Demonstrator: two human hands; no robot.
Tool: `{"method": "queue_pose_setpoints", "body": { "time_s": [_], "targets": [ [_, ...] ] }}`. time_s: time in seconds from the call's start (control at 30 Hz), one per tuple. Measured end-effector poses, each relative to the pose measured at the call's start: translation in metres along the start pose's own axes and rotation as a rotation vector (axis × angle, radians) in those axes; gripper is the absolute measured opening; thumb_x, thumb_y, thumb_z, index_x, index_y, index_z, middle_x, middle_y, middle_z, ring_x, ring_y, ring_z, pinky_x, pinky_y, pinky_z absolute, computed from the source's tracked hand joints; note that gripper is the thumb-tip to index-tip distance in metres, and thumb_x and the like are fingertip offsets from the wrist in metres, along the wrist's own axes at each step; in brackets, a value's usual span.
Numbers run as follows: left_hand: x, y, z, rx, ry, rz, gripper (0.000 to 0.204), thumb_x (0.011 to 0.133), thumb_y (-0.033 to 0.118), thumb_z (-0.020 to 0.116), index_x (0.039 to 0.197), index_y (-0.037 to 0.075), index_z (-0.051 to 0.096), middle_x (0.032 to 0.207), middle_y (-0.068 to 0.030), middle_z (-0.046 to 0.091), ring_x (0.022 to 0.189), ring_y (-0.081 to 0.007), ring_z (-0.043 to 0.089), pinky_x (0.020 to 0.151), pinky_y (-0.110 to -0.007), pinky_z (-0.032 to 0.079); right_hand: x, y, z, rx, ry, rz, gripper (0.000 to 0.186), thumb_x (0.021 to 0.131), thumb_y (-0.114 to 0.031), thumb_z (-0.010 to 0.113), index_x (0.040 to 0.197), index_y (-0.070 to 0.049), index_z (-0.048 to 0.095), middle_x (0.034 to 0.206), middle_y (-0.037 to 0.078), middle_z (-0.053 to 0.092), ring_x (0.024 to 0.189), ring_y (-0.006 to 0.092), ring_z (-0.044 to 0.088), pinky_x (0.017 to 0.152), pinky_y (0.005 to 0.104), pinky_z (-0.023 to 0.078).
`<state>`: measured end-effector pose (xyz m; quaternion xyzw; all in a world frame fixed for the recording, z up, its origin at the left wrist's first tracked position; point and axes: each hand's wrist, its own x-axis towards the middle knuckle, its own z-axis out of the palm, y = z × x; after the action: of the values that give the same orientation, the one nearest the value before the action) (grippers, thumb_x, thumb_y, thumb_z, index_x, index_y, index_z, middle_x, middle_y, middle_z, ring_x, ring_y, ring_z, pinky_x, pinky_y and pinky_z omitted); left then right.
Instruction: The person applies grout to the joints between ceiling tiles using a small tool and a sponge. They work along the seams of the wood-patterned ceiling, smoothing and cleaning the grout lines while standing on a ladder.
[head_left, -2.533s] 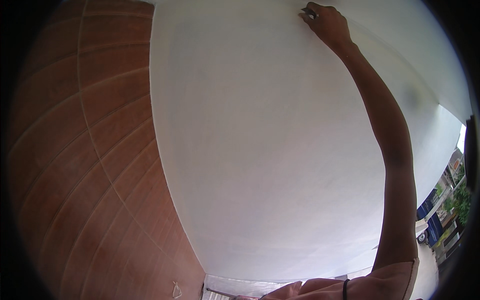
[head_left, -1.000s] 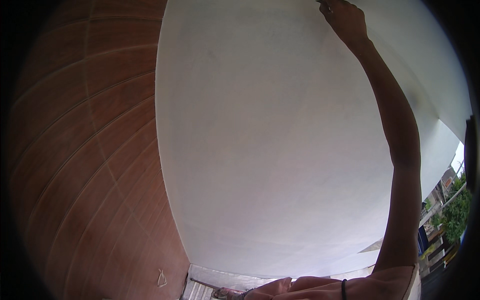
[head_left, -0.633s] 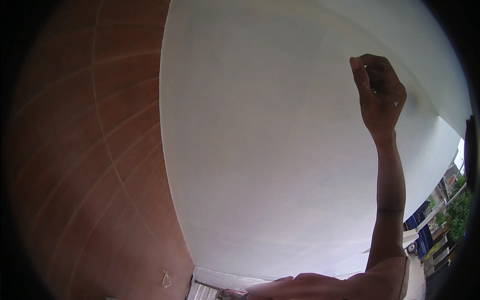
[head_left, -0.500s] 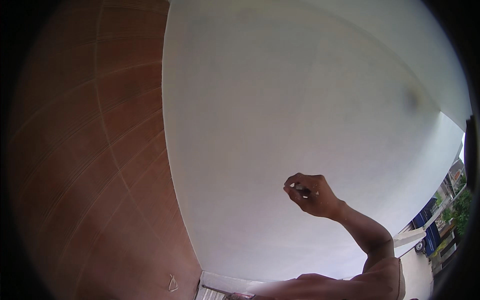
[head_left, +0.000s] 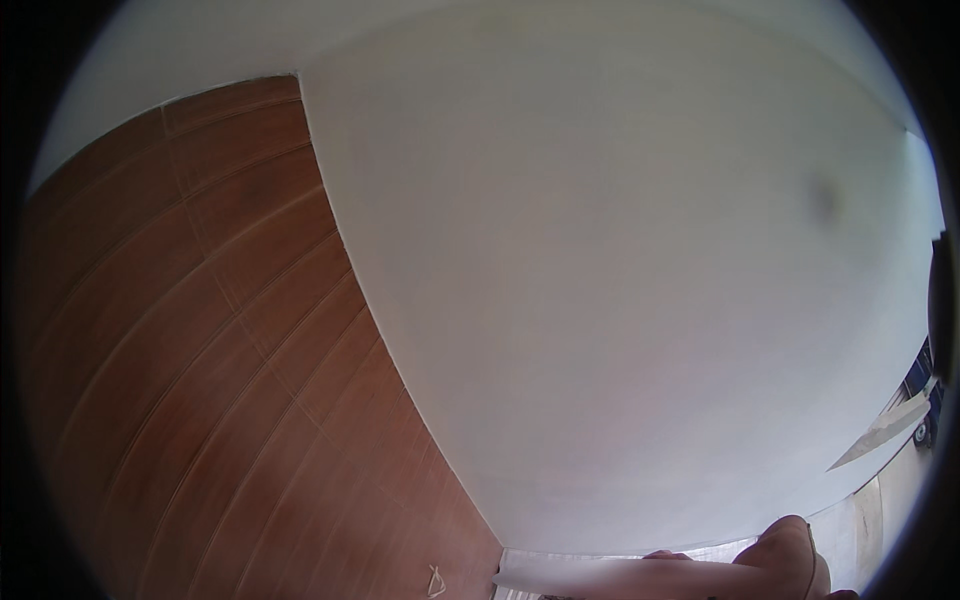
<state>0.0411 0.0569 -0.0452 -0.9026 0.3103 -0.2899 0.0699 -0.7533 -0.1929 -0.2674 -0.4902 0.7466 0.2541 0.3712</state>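
Note:
Neither of my hands shows at this moment. Along the lower edge, right of the middle, bare skin (head_left: 785,560) comes into view, seemingly an upper arm or shoulder with a thin dark line down its outer side. Left of it lies a pale, smeared shape (head_left: 580,575) too blurred to make out. Behind them a large smooth white surface (head_left: 600,300) fills most of the view.
A reddish-brown panelled surface (head_left: 200,350) with grooved lines meets the white one along a slanting edge at the left. A small pale looped thing (head_left: 435,581) is at its lower end. Beyond a white ledge (head_left: 882,434) at far right, a wheel (head_left: 922,435) shows.
A raised hand with curled fingers and its forearm, right of the middle before, have left the picture. The view has tilted, bringing the brown surface's upper edge into sight.

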Motion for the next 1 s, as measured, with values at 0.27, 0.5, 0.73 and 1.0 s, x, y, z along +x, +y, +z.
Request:
{"method": "queue_pose_setpoints", "body": {
  "time_s": [0.27,0.5,0.73,1.0],
  "targets": [
    [-0.012,-0.028,0.071,0.026,-0.07,-0.043,0.038,0.099,0.038,0.062,0.123,0.008,0.063,0.126,-0.0109,0.061,0.116,-0.0304,0.057,0.087,-0.059,0.05,0.021,-0.179,-0.102,0.308,0.393,-0.464,0.046,0.093,-0.031,0.058,0.124,-0.002,0.073,0.126,0.026,0.071,0.121,0.0447,0.065,0.108,0.0489,0.053],
    [-0.026,-0.027,0.071,1.42,0.039,0.413,0.038,0.105,0.032,0.051,0.134,0.011,0.063,0.136,-0.0095,0.061,0.12,-0.0237,0.056,0.092,-0.058,0.05,0.025,-0.19,-0.072,-0.044,0.322,-0.564,0.044,0.093,-0.03,0.056,0.124,-0.004,0.073,0.127,0.023,0.071,0.115,0.043,0.069,0.104,0.0509,0.054],
    [-0.027,-0.024,0.066,1.509,0.013,0.45,0.036,0.105,0.035,0.056,0.132,0.012,0.064,0.131,-0.0118,0.064,0.114,-0.029,0.06,0.095,-0.061,0.049,0.037,-0.107,0.016,0.035,0.042,-0.225,0.051,0.088,-0.037,0.06,0.126,-0.006,0.073,0.131,0.02,0.071,0.115,0.0404,0.07,0.102,0.048,0.056],
    [-0.032,-0.022,0.045,1.34,0.057,0.379,0.036,0.104,0.035,0.058,0.13,0.011,0.065,0.13,-0.0125,0.065,0.115,-0.0311,0.06,0.095,-0.062,0.048,0.051,-0.115,0.046,0.088,0.059,-0.157,0.054,0.085,-0.041,0.061,0.127,-0.008,0.073,0.132,0.019,0.071,0.116,0.0393,0.071,0.1,0.0471,0.058]
  ]
}}
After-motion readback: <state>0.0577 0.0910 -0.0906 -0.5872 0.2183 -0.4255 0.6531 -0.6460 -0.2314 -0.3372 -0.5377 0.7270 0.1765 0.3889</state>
